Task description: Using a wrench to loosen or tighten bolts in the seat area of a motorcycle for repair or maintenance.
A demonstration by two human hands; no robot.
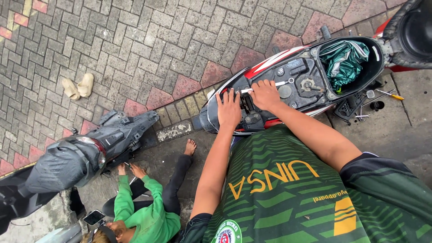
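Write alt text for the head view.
Both hands, left hand and right hand, press on the open rear frame of a red scooter on brick paving; a second person in green crouches by a grey scooter.

the right hand [265, 95] covers whatever it presses on the scooter's open rear frame [292, 85]. right of that frame, the raised seat [411, 27] is cut by the edge; small tools [364, 110] below it are too tiny to identify.
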